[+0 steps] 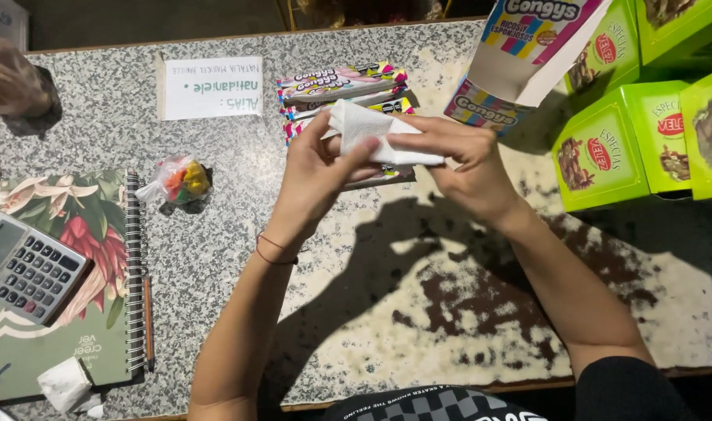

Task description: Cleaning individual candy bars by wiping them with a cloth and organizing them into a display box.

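Granite counter (216,234); both hands' fingers (348,152) on tissue (371,129)

Calculator (28,269) on floral notebook (75,234), pencil (148,320), green boxes (605,148), paper note (210,87).

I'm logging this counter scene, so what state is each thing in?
White tissue: crumpled, held by left hand and right hand.
Striped candy box: open, tilted.
Green boxes: closed.
Candy packs: stacked, sealed.
Spiral notebook: closed, calculator on top.
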